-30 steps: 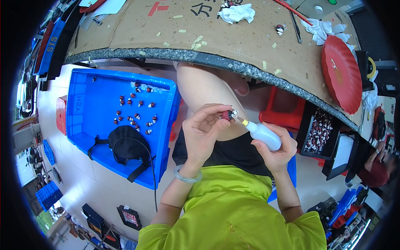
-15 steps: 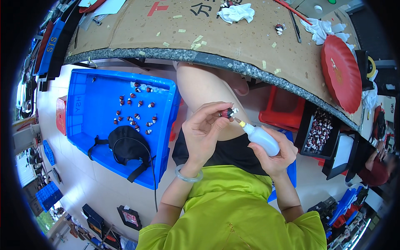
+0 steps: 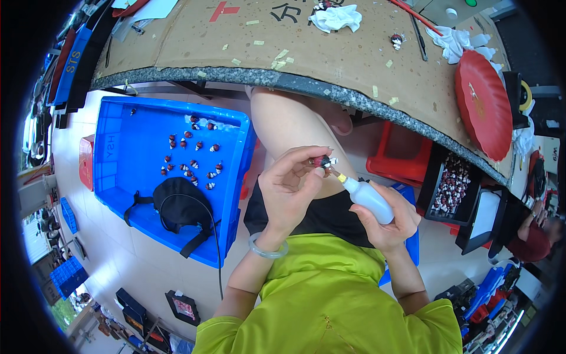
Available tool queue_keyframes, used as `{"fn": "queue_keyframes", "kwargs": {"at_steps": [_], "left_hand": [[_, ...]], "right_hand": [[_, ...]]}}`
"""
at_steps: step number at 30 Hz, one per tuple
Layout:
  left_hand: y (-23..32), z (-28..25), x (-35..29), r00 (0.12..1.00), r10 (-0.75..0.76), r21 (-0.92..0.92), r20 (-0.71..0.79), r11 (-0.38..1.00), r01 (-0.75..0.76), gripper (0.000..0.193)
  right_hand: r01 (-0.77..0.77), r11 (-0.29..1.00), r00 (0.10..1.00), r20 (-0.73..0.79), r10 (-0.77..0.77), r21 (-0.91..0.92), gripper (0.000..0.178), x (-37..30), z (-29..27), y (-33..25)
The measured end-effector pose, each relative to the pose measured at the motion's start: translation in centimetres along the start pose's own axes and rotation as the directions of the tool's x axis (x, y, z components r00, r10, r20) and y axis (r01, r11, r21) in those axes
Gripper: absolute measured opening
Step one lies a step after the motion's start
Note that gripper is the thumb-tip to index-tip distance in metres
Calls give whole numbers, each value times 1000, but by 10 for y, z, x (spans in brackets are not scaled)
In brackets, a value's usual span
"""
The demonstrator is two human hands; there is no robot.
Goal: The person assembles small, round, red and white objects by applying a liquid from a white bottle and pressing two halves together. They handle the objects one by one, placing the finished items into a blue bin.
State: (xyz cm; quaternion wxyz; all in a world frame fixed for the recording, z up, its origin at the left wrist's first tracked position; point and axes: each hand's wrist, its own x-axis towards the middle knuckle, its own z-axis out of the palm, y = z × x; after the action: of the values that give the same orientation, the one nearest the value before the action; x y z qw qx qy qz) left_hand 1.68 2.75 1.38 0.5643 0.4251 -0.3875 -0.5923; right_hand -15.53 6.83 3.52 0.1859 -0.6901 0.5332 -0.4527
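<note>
My left hand [image 3: 290, 187] is closed, pinching a small dark-red and white figurine [image 3: 322, 161] between thumb and fingertips. My right hand [image 3: 390, 217] wraps round a white squeeze bottle [image 3: 370, 200] with a yellow collar and a thin nozzle. The nozzle tip points up and left at the figurine, close beside my left thumb; whether it touches cannot be made out. Both hands are above my lap. To the left, several similar figurines [image 3: 193, 166] lie scattered in a blue bin [image 3: 118, 194].
A black strapped pouch [image 3: 180, 203] with a cable lies in the bin. The cardboard-covered table [image 3: 194, 44] ahead bears a crumpled white cloth [image 3: 335, 19], a lone figurine [image 3: 396, 41] and a red scalloped tray [image 3: 486, 112]. Under its right side, a black box [image 3: 436, 194] holds many figurines.
The bottle has shifted slightly left and down in my right hand. The figurine has turned a little in my left fingers.
</note>
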Motion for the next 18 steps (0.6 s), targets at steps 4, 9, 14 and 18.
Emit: {"fn": "queue_keyframes", "kwargs": {"at_steps": [4, 9, 14, 18], "left_hand": [[-1, -1, 0, 1000, 3, 0, 6, 1000, -3, 28], [1, 2, 1, 1000, 7, -17, 1, 1000, -7, 27], [1, 1, 1, 1000, 9, -2, 4, 1000, -9, 26], [2, 2, 0, 1000, 1, -16, -3, 1000, -1, 26]], "right_hand": [[-5, 1000, 1000, -3, 5, 6, 43, 0, 1, 0], [-9, 1000, 1000, -9, 9, 3, 43, 0, 1, 0], [-3, 1000, 1000, -6, 2, -9, 42, 0, 0, 0], [-10, 1000, 1000, -8, 10, -5, 42, 0, 1, 0]]}}
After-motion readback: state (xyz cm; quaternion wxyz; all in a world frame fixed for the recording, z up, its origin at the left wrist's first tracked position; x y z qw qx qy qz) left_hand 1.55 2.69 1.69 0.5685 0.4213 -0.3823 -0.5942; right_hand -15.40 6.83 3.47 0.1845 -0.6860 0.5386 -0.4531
